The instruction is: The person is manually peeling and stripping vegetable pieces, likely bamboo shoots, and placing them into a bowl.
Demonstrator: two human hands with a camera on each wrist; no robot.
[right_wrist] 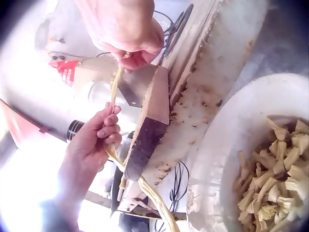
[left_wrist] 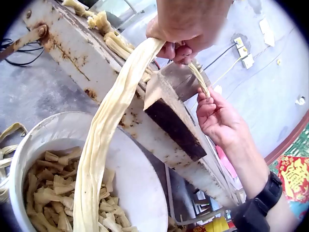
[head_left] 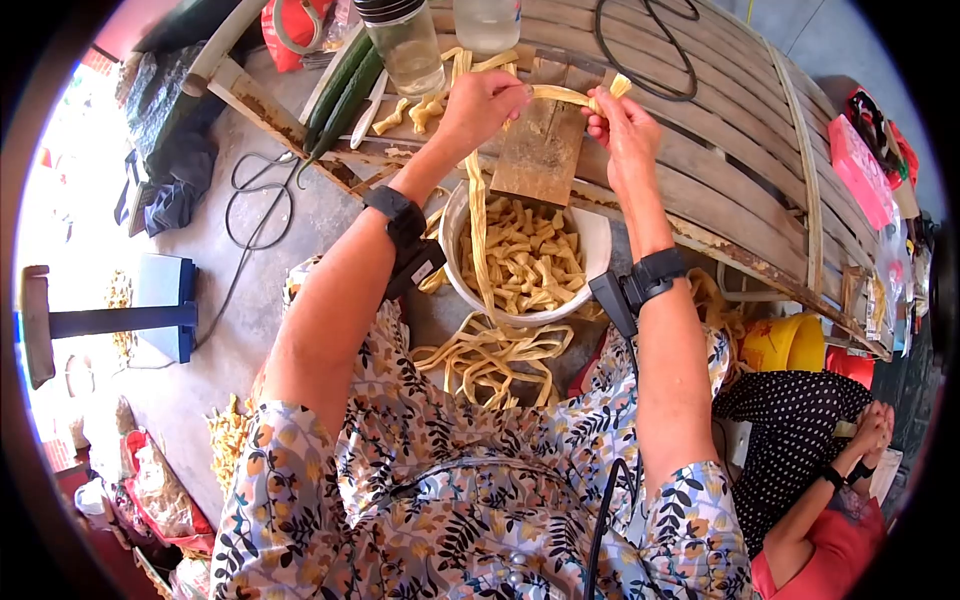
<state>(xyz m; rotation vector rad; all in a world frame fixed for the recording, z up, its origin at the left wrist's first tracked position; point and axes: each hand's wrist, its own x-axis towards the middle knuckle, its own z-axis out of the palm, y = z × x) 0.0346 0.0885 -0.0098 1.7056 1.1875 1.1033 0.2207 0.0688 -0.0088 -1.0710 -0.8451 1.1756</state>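
A long pale-yellow pleated strip (left_wrist: pixel 108 113) hangs from my left hand (head_left: pixel 482 105) down over the white bucket. Fingers of that hand curl round the strip above the wooden board (head_left: pixel 540 150). My right hand (head_left: pixel 628 132) pinches the strip's bunched end, and a short length is stretched between the two hands. In the right wrist view the left hand (right_wrist: pixel 94 140) grips the strip beside the board, with the right hand (right_wrist: pixel 128 34) above it. Short knotted pieces (head_left: pixel 520 255) fill much of the white bucket (head_left: pixel 598 245) below.
Long strips (head_left: pixel 495 360) lie piled below the bucket. On the slatted bench (head_left: pixel 740 150) are cucumbers (head_left: pixel 345 90), a white-handled knife (head_left: pixel 370 110), a glass jar (head_left: pixel 410 55) and a black cable (head_left: pixel 665 95). Another person (head_left: pixel 820 520) sits at the lower right, near a yellow bucket (head_left: pixel 785 343).
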